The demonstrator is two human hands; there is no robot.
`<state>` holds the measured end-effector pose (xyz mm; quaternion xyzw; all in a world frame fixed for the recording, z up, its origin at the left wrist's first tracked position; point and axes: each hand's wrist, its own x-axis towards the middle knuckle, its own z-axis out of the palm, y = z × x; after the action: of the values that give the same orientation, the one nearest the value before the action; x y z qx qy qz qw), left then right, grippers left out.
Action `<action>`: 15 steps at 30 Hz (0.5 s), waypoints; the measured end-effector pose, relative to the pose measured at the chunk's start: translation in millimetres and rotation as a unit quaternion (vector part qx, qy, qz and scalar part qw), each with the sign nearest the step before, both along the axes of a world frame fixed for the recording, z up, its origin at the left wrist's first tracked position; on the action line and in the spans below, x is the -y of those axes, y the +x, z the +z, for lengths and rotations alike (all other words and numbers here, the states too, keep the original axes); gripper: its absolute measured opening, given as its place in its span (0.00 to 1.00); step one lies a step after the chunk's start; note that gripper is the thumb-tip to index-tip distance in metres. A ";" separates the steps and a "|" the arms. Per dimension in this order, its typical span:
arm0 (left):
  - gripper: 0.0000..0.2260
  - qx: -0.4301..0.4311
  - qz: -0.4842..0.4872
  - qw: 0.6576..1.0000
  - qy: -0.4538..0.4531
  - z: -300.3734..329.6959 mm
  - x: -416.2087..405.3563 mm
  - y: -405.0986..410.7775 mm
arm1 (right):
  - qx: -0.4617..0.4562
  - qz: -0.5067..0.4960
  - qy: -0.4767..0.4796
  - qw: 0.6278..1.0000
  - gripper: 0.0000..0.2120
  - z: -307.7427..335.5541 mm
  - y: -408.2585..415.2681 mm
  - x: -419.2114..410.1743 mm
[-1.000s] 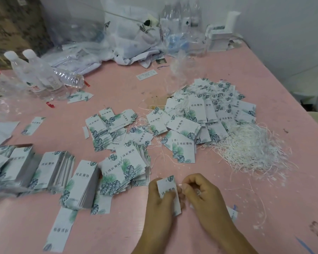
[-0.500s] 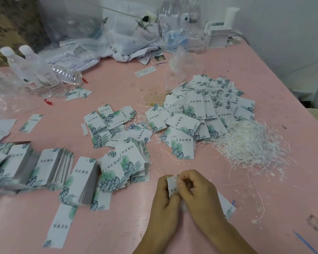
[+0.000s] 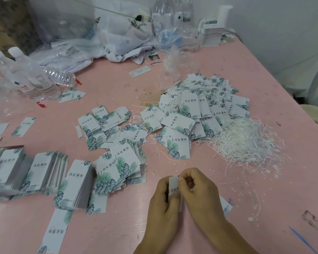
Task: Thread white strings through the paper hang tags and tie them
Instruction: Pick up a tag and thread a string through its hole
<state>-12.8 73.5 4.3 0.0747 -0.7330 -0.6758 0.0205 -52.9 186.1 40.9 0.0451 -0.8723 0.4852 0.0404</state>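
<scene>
A pink table carries scattered hang tags, with a loose heap of white strings far right of the hands. In the head view, the left hand grips one hang tag upright, its long axis running near to far. The right hand, touching it from the right, pinches at the tag's top edge; any string there is too small to see.

The desk is pink. The hang tags are white, printed with green and dark blue-grey leaves and dark lettering. The strings are white. 2 clear bottles have white caps.
</scene>
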 end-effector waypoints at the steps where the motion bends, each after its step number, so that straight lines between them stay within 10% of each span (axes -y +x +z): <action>1: 0.14 -0.003 0.006 1.000 0.008 0.6 0.5 0.2 | -0.008 0.002 0.008 1.000 0.09 0.3 0.1 -0.3; 7: 0.16 0.098 0.068 0.965 0.234 1.4 7.0 -10.5 | 0.004 0.032 -0.030 0.999 0.09 3.1 2.2 -3.2; 15: 0.18 0.085 0.070 0.960 0.258 -5.6 9.5 -9.1 | 0.045 0.072 -0.045 0.995 0.07 3.3 7.4 -10.3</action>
<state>-21.9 63.9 -1.2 0.1855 -0.5259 -0.8299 -0.0148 -45.5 196.4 44.2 0.0844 -0.8452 0.5268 -0.0319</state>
